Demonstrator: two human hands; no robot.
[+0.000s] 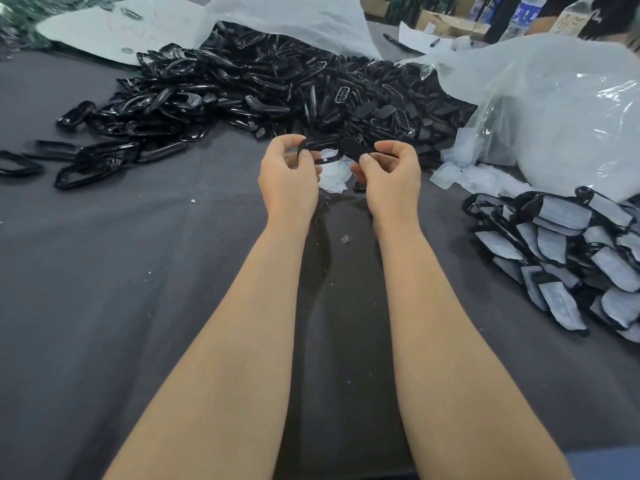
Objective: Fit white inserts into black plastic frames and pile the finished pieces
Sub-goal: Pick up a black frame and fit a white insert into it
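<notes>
Head view, only cam: both hands are up just above the surface (pixel 145 306), which has a dark grey cloth over it, approx. mid-frame, forearms bare. Left hand (pixel 289 173) has its fingers curled round the left end of a black frame (pixel 329 159). Right hand (pixel 393 174) pinches the other end, thumb & forefinger tight on a dark flat bit there; can't tell if that bit is part of the frame or a separate pc. The frame hangs between the 2 hands, clear of the cloth, its opening showing white scraps behind.

Right under the hands lie a few loose white inserts (pixel 334 180). Behind them is a big heap of black frames (pixel 242 88), spilling out to the left in ones and twos. On the right side, near the edge, sits the finished pile (pixel 571 258): black rims w/ whitish panels in them, overlapping like tiles. Above that pile is a bulging clear plastic bag (pixel 561 109), w/ more pale pcs at its foot. A white sheet (pixel 298 19) is draped behind the heap, and a bottle (pixel 575 15) stands at the far right, blurry.
</notes>
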